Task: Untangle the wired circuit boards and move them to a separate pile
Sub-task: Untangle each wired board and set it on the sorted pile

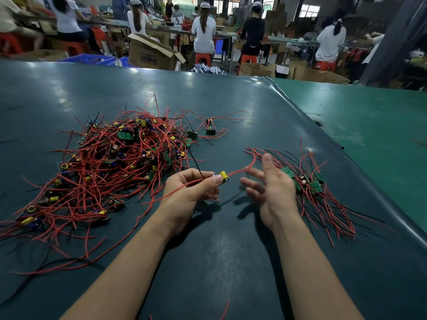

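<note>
Cardboard box [152, 54] reads "tempo" upside down; left hand [189, 190] pinches a wired board [223, 176], right hand [272, 188] spread

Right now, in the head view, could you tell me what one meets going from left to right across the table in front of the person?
Tangled pile → left hand pinching a circuit board → right hand, open → sorted pile → green mat.

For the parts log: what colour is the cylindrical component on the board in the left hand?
Yellow, on the board pinched by the left hand; head view, the only one.
</note>
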Motion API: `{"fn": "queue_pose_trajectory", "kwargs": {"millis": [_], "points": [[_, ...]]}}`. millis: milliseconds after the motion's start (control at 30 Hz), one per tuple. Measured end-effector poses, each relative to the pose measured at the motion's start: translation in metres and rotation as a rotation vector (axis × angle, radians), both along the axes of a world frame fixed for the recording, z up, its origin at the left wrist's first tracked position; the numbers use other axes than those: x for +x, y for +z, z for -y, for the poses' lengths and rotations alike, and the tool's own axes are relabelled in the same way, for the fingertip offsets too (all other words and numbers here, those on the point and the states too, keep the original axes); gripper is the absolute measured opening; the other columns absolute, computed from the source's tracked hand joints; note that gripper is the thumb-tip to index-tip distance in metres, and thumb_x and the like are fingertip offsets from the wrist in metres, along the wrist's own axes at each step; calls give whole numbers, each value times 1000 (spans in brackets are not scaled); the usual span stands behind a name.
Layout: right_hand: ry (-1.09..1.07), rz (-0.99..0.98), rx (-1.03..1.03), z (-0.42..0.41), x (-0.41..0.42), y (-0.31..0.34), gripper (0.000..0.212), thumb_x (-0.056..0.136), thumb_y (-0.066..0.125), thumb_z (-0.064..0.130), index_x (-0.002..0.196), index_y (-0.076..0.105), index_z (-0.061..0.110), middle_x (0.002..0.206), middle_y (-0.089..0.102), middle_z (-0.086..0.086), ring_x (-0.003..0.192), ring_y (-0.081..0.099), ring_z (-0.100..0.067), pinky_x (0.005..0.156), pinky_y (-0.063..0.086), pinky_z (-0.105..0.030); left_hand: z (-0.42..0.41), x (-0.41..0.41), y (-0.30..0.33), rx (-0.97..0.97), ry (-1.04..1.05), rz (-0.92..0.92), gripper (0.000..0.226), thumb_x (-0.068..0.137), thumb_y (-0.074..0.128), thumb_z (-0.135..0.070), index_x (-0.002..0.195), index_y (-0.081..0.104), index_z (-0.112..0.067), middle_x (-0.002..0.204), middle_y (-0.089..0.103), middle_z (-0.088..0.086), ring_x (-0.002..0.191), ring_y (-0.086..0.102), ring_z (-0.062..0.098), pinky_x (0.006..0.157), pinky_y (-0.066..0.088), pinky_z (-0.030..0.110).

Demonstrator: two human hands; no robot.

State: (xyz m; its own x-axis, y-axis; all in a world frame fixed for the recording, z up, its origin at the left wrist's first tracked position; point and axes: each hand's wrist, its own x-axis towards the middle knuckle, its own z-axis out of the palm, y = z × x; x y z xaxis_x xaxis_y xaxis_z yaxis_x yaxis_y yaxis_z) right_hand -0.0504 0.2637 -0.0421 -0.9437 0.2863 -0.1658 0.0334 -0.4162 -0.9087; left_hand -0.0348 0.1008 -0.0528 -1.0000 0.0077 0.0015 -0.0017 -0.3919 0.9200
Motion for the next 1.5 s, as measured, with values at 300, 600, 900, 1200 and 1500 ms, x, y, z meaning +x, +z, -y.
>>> {"fn": "queue_pose_trajectory", "kwargs": {"millis": [300,600,900,1200,1500], "points": [[119,42,40,7,6,-3,11,83,74,9,75,67,7,58,62,1,43,47,-5,35,29,-14,0,-1,-3,-53,-7,-12,34,51,85,-20,77,70,-5,69,69,12,54,62,18,55,52,24],[-394,-72,97,-16,-5,-3,15,86,73,12,72,68,13,48,60,9,44,53,-4,37,37,-17,1,1,-1,12,-37,-15,18,53,82,-14,68,73,-10,67,66,11,51,58,16,51,50,22],[-344,-88,50,-9,-11,-9,6,93,59,-1,95,63,3,63,66,-7,45,64,-12,41,48,-19,0,-4,-4,-13,79,-35,25,72,74,-5,96,69,-8,80,72,3,69,63,15,67,55,23],[-388,-115,-8,-14,-15,-11,11,92,58,-3,89,52,6,54,67,-7,45,65,-16,42,50,-20,-4,1,-1,-14,8,-21,15,66,76,-26,66,74,-11,62,64,5,52,58,13,49,50,21],[254,-71,875,-2,2,-14,8,82,77,17,77,71,16,61,68,7,52,60,-5,49,47,-20,2,-6,3,128,370,-159,29,81,62,-40,87,57,-12,74,73,9,65,71,23,62,58,29]]}}
